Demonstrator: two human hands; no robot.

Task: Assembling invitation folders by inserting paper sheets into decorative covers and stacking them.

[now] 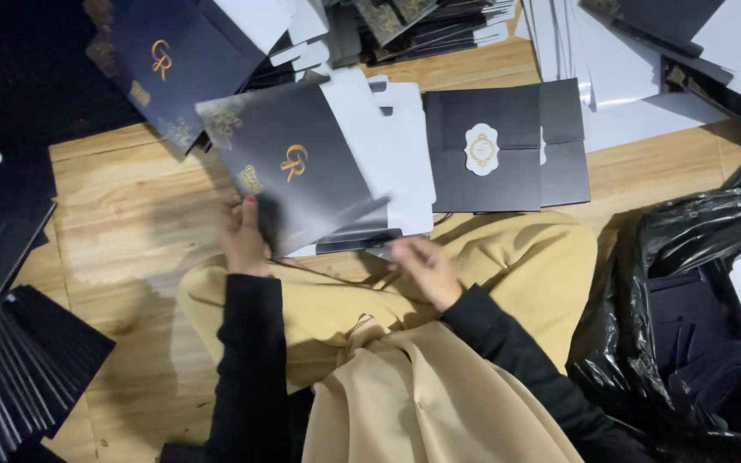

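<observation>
- Left hand (242, 236) pinches the lower corner of a dark flat card (298, 167) with a gold emblem, held above the wooden floor (130, 223).
- Right hand (422, 266), blurred, touches the card's lower edge; its fingers' grip cannot be told.
- Just beside: a folded dark card with white label (482, 150); black plastic bag (688, 283) at right.

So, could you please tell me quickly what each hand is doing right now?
Left hand: closed on the lower edge of the dark folded card.
Right hand: blurred at the card's lower right corner; grip cannot be told.

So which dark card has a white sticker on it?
The dark folded card lying flat on the wooden floor; it alone carries a white oval label, no gold emblem.
</observation>
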